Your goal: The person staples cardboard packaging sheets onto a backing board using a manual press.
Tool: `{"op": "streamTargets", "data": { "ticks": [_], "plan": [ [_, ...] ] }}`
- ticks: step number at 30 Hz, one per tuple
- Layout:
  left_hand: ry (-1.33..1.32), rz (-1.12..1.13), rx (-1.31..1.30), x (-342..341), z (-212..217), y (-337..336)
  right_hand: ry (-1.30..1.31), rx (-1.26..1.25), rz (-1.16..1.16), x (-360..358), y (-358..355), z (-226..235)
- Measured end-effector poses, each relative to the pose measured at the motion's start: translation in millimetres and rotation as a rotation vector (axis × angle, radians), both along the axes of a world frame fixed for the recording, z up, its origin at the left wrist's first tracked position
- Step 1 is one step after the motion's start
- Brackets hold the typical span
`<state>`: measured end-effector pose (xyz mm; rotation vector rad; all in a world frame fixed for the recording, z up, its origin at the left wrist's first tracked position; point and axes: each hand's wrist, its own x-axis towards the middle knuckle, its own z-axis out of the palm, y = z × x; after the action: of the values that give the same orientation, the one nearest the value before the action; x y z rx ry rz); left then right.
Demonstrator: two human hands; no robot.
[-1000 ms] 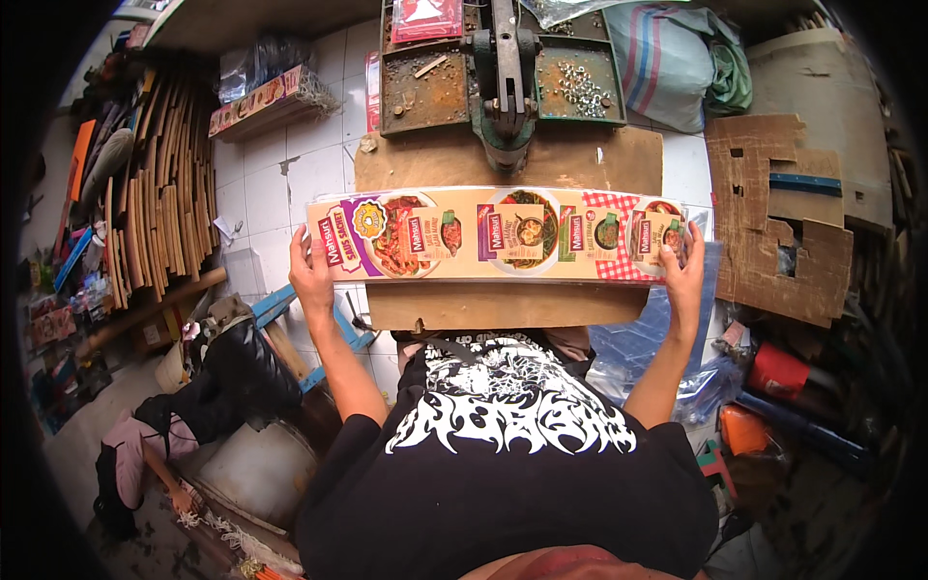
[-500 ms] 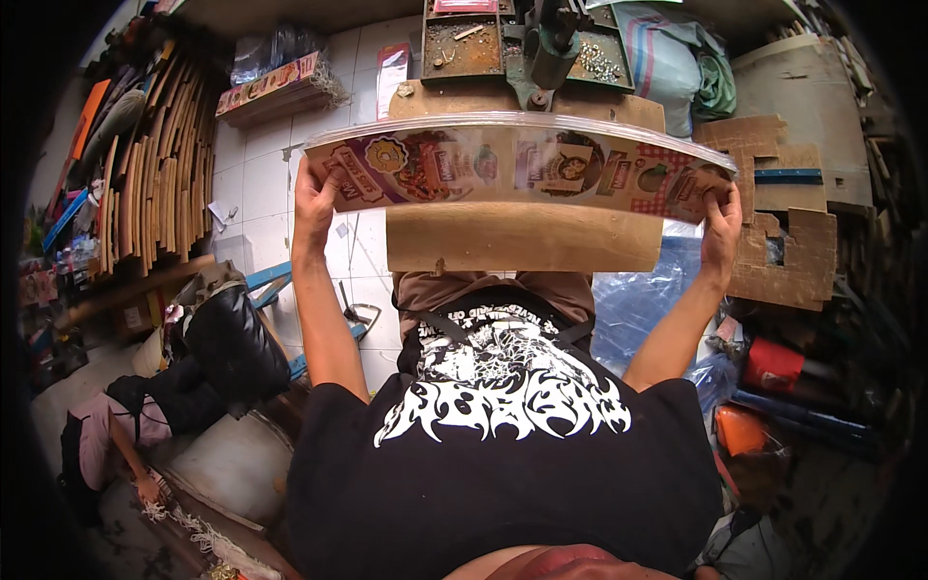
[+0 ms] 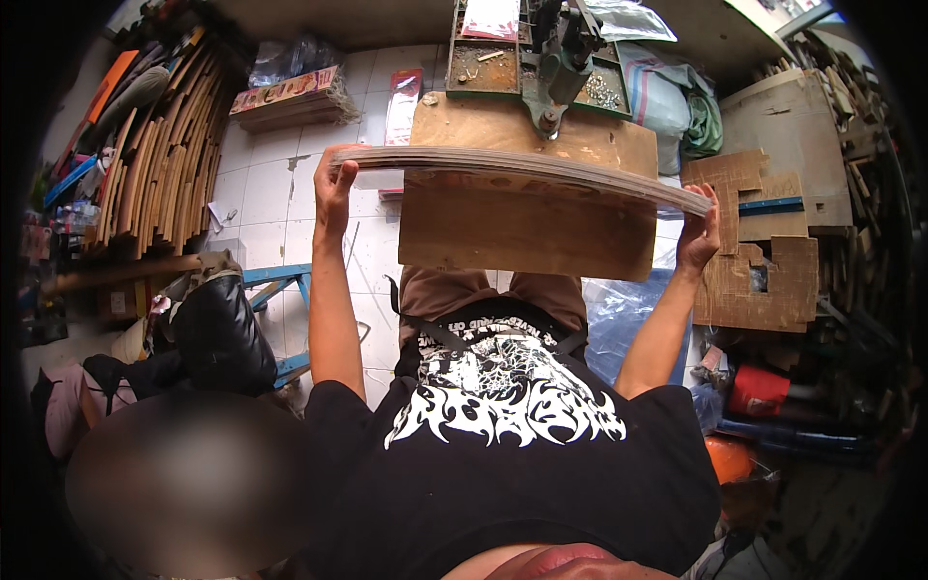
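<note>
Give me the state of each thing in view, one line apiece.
Stack of sheets: held up, long edge toward the camera
Left hand: closed on its left end
Right hand: closed on its right end
Wooden board: partly hidden by the stack
Tray: open, small metal pieces inside
Sack: bulging
Brown sheets: standing on edge in a row
Blue plastic: wrinkled

Pretty clearly a small workshop, and a cluttered one lol. There's a chunky green press (image 3: 568, 72) at the far end of a wooden surface (image 3: 527, 232), with a grubby tray (image 3: 483, 94) of little metal bits (image 3: 601, 92) around it. Tons of thin boards (image 3: 155, 174) stand packed along the left, cut-up cardboard (image 3: 783, 304) is over on the right, plus a bulging sack (image 3: 657, 111) and plastic sheeting (image 3: 628, 324) on a tiled floor (image 3: 259, 232).
</note>
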<state>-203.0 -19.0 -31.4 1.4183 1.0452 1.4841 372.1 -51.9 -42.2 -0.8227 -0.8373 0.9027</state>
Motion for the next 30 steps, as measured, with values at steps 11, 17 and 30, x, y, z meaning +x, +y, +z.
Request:
{"op": "streamTargets", "data": {
  "ticks": [11,17,30],
  "plan": [
    [-0.033,0.198,-0.061,20.4,3.4,1.5,-0.123,-0.077,-0.336,5.5,18.6,-15.5],
    [-0.140,0.292,-0.061,27.0,1.6,10.5,-0.146,-0.048,-0.330,-2.9,17.8,-13.8],
    [-0.064,0.325,-0.013,26.8,-0.8,28.1,-0.129,-0.041,-0.383,4.6,34.5,-14.6]
  ]
}}
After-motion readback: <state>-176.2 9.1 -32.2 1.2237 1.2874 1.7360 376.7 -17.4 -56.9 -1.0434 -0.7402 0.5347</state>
